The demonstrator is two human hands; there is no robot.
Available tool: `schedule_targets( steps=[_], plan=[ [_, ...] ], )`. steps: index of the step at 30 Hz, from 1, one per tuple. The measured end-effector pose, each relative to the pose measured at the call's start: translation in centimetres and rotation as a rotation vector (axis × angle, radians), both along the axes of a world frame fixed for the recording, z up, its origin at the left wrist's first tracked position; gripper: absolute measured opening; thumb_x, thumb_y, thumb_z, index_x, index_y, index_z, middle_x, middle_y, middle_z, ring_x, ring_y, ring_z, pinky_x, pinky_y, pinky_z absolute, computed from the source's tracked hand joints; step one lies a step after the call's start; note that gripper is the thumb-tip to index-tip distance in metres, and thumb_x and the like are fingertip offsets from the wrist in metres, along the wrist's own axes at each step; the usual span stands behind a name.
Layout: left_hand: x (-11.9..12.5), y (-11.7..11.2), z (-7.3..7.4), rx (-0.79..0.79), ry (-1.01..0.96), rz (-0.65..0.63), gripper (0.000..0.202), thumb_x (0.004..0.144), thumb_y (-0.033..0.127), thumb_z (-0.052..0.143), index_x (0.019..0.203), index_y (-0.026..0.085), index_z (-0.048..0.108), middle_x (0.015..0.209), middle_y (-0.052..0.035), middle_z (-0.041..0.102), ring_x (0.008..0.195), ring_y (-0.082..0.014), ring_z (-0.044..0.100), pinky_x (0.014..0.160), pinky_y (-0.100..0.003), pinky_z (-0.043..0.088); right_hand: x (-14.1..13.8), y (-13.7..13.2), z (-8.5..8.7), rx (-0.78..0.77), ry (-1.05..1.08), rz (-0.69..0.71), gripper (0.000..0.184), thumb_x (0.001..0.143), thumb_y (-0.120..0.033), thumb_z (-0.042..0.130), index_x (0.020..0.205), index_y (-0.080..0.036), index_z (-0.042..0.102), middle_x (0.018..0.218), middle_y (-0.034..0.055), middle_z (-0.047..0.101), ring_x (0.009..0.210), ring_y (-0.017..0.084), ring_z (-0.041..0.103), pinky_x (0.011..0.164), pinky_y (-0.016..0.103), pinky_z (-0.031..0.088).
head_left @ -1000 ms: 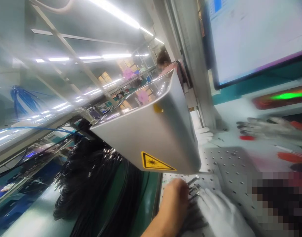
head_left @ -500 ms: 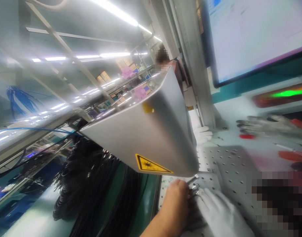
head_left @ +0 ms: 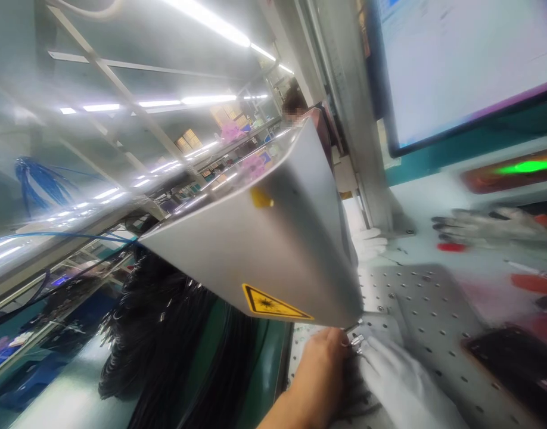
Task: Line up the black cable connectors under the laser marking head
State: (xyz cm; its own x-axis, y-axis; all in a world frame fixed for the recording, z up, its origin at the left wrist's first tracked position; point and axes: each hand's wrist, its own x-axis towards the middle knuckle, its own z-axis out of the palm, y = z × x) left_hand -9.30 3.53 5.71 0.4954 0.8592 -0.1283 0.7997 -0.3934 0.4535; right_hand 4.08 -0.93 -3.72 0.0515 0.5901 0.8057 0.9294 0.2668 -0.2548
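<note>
The grey laser head (head_left: 273, 250) hung low over the perforated plate (head_left: 425, 298), leaving only a thin gap, so I kept my knuckles flat and fed straight in. My bare left hand (head_left: 320, 369) and gloved right hand (head_left: 398, 381) pinched shut, I think, round the black cable bundle (head_left: 354, 387), its metal tips (head_left: 356, 341) just under the head's edge; free room lay rightward.
</note>
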Motion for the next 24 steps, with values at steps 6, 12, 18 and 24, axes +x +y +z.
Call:
schedule_targets(
  steps=[6, 12, 18, 24],
  plan=[
    [0.2, 0.5, 0.4, 0.078, -0.055, -0.099, 0.023, 0.083, 0.004, 0.043, 0.089, 0.019, 0.059, 0.080, -0.0042, 0.063, 0.071, -0.0150, 0.054, 0.067, -0.024, 0.041, -1.9, 1.0, -2.0, -0.001, 0.182, -0.094, 0.052, 0.097, -0.009, 0.027, 0.077, -0.018, 0.074, 0.090, 0.0070, 0.072, 0.080, 0.017, 0.069, 0.063, 0.027, 0.054],
    [0.0, 1.6, 0.9, -0.032, -0.059, -0.168, 0.020, 0.086, 0.011, 0.048, 0.092, 0.020, 0.065, 0.079, -0.0022, 0.064, 0.069, -0.0141, 0.053, 0.068, -0.023, 0.043, -1.3, 1.0, -2.0, -0.038, 0.103, -0.082, 0.041, 0.090, -0.010, 0.037, 0.082, -0.021, 0.076, 0.091, 0.0030, 0.072, 0.079, 0.018, 0.069, 0.066, 0.027, 0.055],
    [0.6, 2.3, 1.4, -0.137, -0.010, -0.159, 0.017, 0.081, 0.008, 0.047, 0.082, 0.020, 0.060, 0.080, -0.0017, 0.062, 0.076, -0.0146, 0.054, 0.075, -0.024, 0.041, -2.2, 1.6, -3.2, 0.003, 0.180, -0.144, 0.042, 0.090, -0.010, 0.037, 0.078, -0.019, 0.076, 0.087, 0.0061, 0.072, 0.078, 0.023, 0.068, 0.068, 0.033, 0.056],
    [0.3, 0.9, 2.9, -0.126, 0.055, 0.141, 0.014, 0.072, 0.012, 0.056, 0.083, 0.020, 0.055, 0.074, -0.0002, 0.058, 0.070, -0.0159, 0.051, 0.065, -0.027, 0.037, -1.4, 1.8, -2.9, 0.024, 0.084, -0.073, 0.038, 0.089, -0.007, 0.043, 0.079, -0.022, 0.076, 0.089, 0.0007, 0.072, 0.077, 0.016, 0.069, 0.068, 0.025, 0.055]
  ],
)
